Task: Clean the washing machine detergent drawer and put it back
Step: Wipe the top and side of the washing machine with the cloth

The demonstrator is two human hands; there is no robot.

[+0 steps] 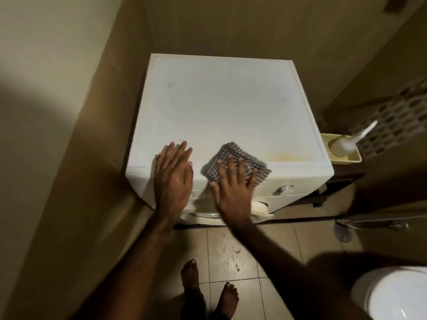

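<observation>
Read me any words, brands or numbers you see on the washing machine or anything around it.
None can be read.
Washing machine top: blank.
Front panel by the dial: any markings too blurred and steeply angled.
Checked cloth, white bottle: no visible text.

Your left hand (173, 179) and right hand (233, 192) hide most of the washing machine (231, 107) front panel; the detergent drawer cannot be made out. The dial (283, 189) is blurred. The toilet (392, 294) is cut off by the frame's edge.
</observation>
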